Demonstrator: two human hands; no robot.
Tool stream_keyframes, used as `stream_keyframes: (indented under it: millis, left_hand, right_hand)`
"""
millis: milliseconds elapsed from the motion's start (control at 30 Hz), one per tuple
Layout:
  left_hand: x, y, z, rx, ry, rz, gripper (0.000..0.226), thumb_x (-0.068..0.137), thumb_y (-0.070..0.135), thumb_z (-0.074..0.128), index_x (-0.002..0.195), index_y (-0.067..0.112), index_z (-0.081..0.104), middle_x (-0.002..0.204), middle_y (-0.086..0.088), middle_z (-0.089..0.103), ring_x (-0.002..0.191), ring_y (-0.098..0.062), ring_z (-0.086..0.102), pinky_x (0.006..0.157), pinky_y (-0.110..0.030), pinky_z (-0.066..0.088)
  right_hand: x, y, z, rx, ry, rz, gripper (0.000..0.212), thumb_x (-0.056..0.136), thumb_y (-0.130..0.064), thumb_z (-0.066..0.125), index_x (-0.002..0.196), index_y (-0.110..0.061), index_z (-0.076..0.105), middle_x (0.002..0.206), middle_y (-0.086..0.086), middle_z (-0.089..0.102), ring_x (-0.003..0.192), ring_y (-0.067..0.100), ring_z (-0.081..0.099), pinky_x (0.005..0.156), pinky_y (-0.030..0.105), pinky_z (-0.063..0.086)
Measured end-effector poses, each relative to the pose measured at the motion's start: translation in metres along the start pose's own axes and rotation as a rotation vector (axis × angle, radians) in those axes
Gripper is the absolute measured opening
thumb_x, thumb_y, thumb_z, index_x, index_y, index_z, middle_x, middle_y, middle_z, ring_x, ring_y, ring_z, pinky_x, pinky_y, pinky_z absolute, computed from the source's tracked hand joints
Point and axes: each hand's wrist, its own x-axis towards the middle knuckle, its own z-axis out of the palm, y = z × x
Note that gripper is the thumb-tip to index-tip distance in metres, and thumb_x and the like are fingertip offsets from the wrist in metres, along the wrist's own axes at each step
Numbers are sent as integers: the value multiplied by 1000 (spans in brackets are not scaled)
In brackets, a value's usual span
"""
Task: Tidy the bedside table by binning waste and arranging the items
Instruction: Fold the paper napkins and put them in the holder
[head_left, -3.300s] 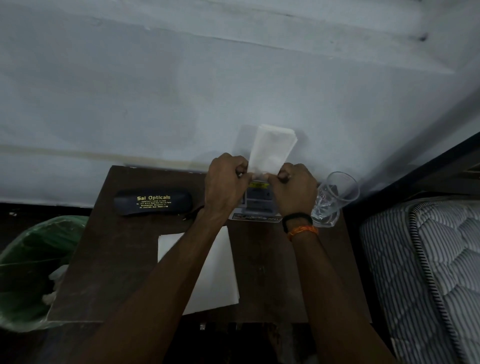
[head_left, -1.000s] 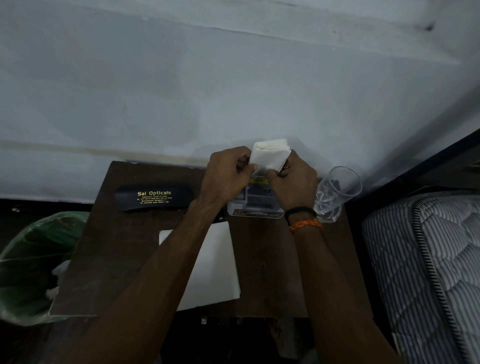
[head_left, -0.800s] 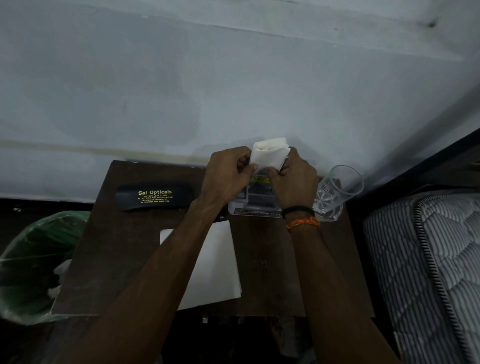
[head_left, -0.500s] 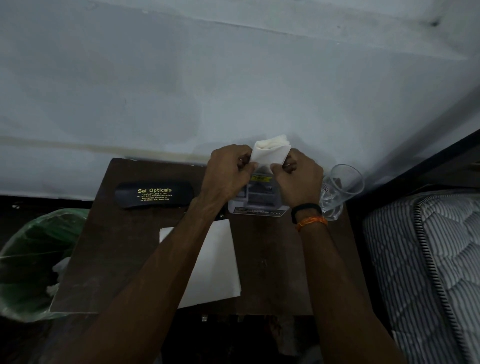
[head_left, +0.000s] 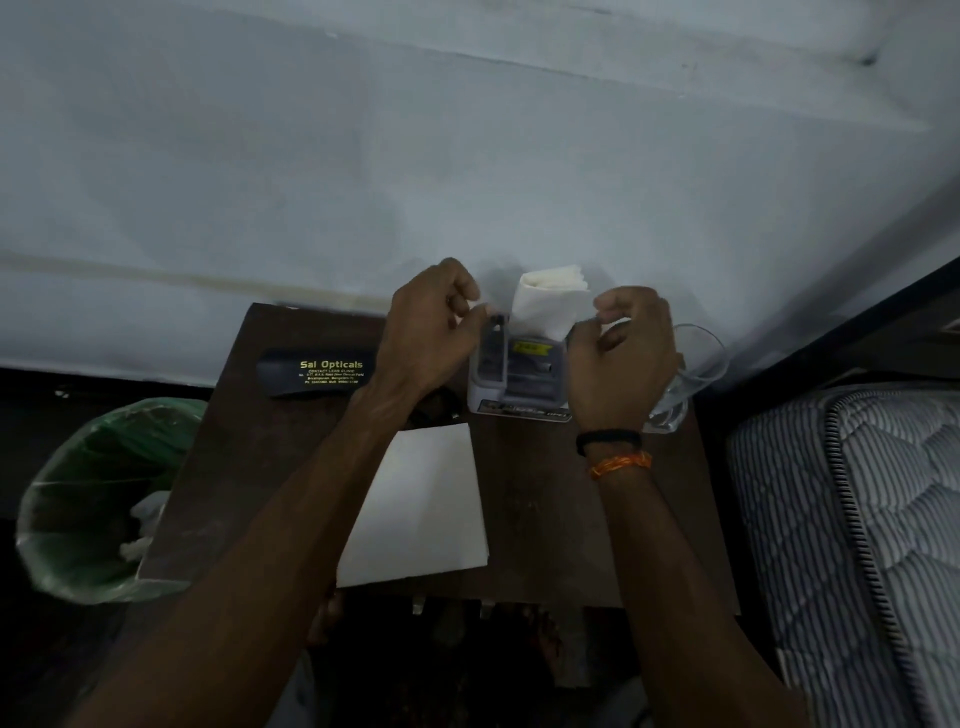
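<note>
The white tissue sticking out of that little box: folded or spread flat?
Folded: the white tissue stands doubled over, layered edges showing on top.

White tissues (head_left: 551, 304), a dark brown table (head_left: 571, 499), a green bin liner (head_left: 111, 467) and a grey striped mattress (head_left: 852, 519) can be seen, gold lettering on the black case (head_left: 317, 373).
</note>
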Motion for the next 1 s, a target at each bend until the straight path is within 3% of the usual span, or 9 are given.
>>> stream_keyframes:
  millis: [133,267,333,433,533,633,833,1000]
  left_hand:
    - [-29,-5,-29,66,-125,-64,13,86,18,71,81,12,60,73,-2,63,69,-13,58,62,-25,50]
    - [-65,-11,-48,210,-266,-57,8,86,18,70,82,16,63,80,1,64,73,-11,60,71,-34,55]
    - [-84,-13,-52,342,-424,-57,9,88,21,68,95,16,67,98,-3,64,88,-15,60,83,-39,55]
    - [-104,-22,-49,501,-667,-121,32,88,30,68,118,22,62,127,-3,55,116,-19,52,99,-39,47]
    - [-118,-31,-48,527,-787,-163,45,88,30,69,130,21,57,140,-4,48,131,-22,43,109,-36,38]
    - [-122,-36,-49,529,-804,-161,49,87,28,71,133,18,56,145,-5,45,135,-22,41,111,-38,37]
    - [-123,-38,-46,550,-836,-132,56,83,25,75,135,15,56,142,-7,43,130,-24,45,106,-36,42]
    - [-117,-39,-50,474,-836,-137,51,83,21,75,131,14,59,136,-5,46,125,-21,47,97,-25,38]
  right_hand:
    - [-40,-19,-5,-18,-189,-8,11,73,-1,63,78,-12,63,84,3,62,66,11,55,64,14,44]
    - [-80,-22,-10,-128,-627,92,9,76,-7,65,79,-15,68,82,0,69,74,13,61,71,28,53]
    - [-96,-18,-8,-221,-829,160,9,80,-14,68,89,-13,68,91,4,70,86,20,63,76,29,52]
    - [-113,-7,1,-344,-982,232,41,80,-32,74,113,-11,61,114,10,64,108,28,59,85,34,47]
    - [-125,-4,9,-410,-960,263,67,76,-39,78,129,-7,50,127,14,56,118,31,53,95,38,45]
    - [-130,-6,15,-403,-922,312,70,70,-41,82,123,-8,51,118,13,63,112,30,58,90,38,51]
    - [-133,-9,18,-273,-876,526,56,67,-30,87,113,-11,63,110,7,69,101,26,65,73,27,48]
    - [-134,-13,20,-269,-924,488,26,68,-29,85,86,-15,72,90,6,73,85,23,68,66,29,54]
